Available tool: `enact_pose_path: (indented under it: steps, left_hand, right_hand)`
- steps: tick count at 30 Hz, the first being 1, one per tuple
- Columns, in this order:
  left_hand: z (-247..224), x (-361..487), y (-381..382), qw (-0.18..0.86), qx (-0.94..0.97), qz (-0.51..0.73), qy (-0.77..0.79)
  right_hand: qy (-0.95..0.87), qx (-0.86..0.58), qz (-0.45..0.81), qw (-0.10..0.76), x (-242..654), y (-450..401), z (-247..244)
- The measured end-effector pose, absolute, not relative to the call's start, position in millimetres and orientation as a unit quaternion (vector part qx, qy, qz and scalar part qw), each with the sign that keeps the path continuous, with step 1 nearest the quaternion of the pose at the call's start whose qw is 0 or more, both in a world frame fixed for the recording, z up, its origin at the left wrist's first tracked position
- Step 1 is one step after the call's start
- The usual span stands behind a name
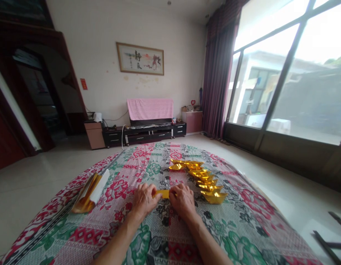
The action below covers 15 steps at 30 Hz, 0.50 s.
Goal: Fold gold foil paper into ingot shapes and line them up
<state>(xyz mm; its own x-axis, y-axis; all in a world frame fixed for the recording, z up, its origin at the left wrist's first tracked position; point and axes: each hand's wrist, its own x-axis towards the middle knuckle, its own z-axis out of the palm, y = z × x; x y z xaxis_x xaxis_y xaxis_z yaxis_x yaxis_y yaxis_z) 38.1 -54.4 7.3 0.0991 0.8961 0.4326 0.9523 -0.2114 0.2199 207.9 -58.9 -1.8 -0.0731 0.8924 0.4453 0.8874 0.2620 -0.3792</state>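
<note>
A narrow strip of folded gold paper (163, 194) lies level between my two hands, low over the patterned cloth. Its left end is pinched by my left hand (145, 198), its right end by my right hand (183, 198); the fingers of both are curled in. To the right of my right hand, several folded gold boat shapes (214, 196) stand in a slanting row that runs away from me. A loose stack of gold and white paper sheets (89, 193), partly curled, rests on the cloth to the left of my left hand.
The flowered cloth (151, 228) covers a round-edged table. Beyond it stand a low black cabinet (150, 137) with a pink cloth (150, 109) above, and a purple curtain (217, 73) beside large windows. Dark bars (326, 246) show at the lower right.
</note>
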Motion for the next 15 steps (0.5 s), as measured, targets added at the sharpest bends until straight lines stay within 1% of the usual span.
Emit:
enact_pose_path:
  steps: [4,8,12,15]
  left_hand:
    - [8,20,-51,0.012,-0.774,-0.243,-0.584]
    - [9,3,-45,-0.041,-0.806,-0.216,-0.550]
    - [13,1,-38,-0.062,-0.804,-0.175,-0.566]
    - [18,16,-38,-0.045,-0.775,-0.164,-0.609]
  right_hand:
    - [-0.735,-0.608,0.010,0.302,208,-59,-1]
    - [-0.734,-0.611,0.016,0.298,208,-58,-1]
    - [-0.729,-0.610,0.011,0.310,208,-57,-4]
    - [-0.729,-0.606,0.003,0.320,208,-56,-5]
